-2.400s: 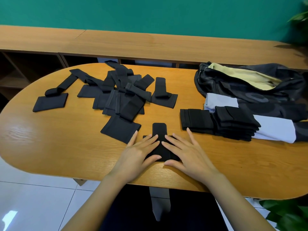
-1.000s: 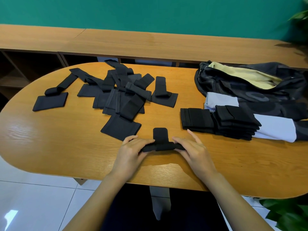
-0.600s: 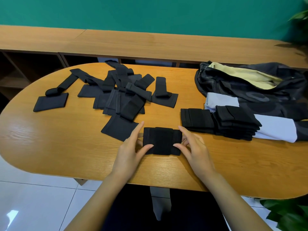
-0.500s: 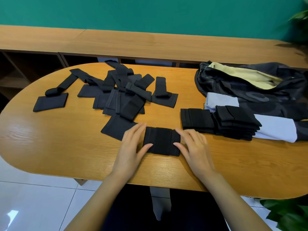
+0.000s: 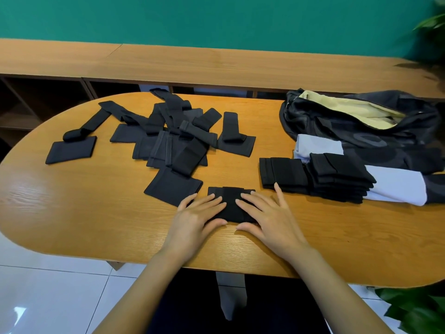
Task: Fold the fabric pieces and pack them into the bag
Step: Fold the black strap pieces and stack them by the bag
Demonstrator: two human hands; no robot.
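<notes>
- Unfolded fabric pieces [image 5: 168, 145] lie heaped on my left, within reach.
- My left hand [image 5: 196, 219] lies flat, fingers straight and slightly spread, pressing the folded piece [image 5: 231, 198] to set its crease.
- My right hand [image 5: 268, 219] does likewise.
- The folded stack [image 5: 337, 174] waits beside the open bag [image 5: 313, 121].

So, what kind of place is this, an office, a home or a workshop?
Probably an office or meeting room, though I cannot be sure: an oval wooden table stands on a white tiled floor, a long wooden shelf unit runs along a green wall, and plant leaves show at the right edge.
</notes>
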